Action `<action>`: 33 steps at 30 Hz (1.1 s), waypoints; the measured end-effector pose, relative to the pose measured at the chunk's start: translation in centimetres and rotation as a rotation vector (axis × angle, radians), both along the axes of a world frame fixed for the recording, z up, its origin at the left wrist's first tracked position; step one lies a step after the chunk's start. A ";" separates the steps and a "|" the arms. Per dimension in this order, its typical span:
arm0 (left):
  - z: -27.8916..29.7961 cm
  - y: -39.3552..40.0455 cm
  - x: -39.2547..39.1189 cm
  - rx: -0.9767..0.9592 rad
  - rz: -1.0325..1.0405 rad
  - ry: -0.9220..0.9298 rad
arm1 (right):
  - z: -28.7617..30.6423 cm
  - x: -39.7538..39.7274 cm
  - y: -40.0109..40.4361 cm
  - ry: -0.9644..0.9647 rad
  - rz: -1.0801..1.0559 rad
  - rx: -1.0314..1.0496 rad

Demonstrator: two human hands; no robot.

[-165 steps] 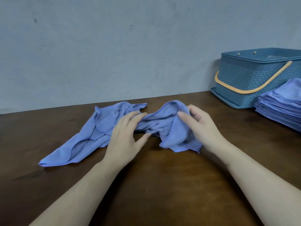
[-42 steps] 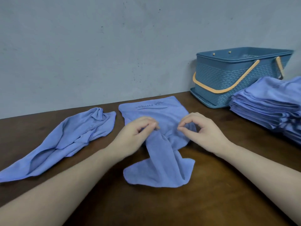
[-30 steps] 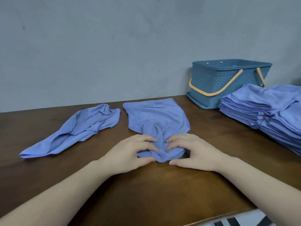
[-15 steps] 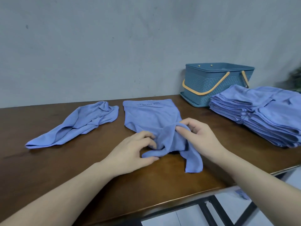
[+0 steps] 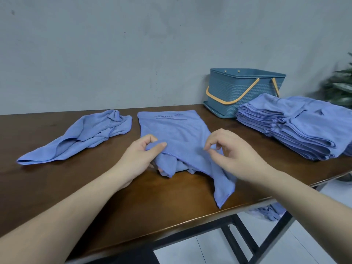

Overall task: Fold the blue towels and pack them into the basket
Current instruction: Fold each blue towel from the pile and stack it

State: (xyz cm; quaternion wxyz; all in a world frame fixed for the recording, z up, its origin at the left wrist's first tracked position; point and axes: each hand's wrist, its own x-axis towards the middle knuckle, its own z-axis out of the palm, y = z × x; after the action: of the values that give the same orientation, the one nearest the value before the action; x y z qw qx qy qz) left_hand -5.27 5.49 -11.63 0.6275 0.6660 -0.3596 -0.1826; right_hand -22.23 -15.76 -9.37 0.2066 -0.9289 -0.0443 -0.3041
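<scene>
Left hand [image 5: 140, 159] is pinching the near edge of the blue towel [image 5: 177, 130] lying mid-counter [image 5: 133, 197]. Right hand [image 5: 234, 155], fingers curled, is pinching the same edge at 3 o'clock. Basket [image 5: 238, 92] is sitting at 1 o'clock, behind the folded stack [image 5: 304, 122].

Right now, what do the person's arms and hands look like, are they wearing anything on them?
Both arms are bare as far up as the head view shows: no sleeves, gloves, watch, bracelets or rings can be seen on the left hand or the right hand. The fingernails look short and plain. Nothing is visible above the forearms.
</scene>
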 end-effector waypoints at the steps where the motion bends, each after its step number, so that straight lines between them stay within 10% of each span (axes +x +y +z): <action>1: -0.1 0.0 0.2 0.013 0.013 -0.030 | 0.2 -0.5 0.8 -0.009 0.034 -0.068; 5: -0.4 0.2 0.9 0.008 0.095 -0.121 | -0.4 -1.2 2.6 0.268 -0.102 -0.391; 8: 0.1 0.5 0.2 0.084 -0.004 -0.178 | -0.8 -1.5 1.7 0.453 -0.232 -0.263; 18: 1.0 1.3 -0.2 0.142 -0.090 -0.238 | -2.4 -4.2 -1.7 0.281 -0.356 -0.216; 25: 1.4 1.4 -0.8 -0.075 -0.077 -0.035 | -1.3 -5.5 -1.7 0.170 -0.238 0.561; 33: 2.8 1.0 -2.9 -0.270 0.057 0.229 | 1.0 -6.0 -0.2 0.053 -0.017 0.889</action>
State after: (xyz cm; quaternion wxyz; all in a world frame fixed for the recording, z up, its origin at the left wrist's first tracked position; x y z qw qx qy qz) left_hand -8.17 6.54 -8.83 0.7530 0.5605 -0.2881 -0.1892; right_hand -28.26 -15.99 -8.40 0.5844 -0.7577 0.1037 -0.2716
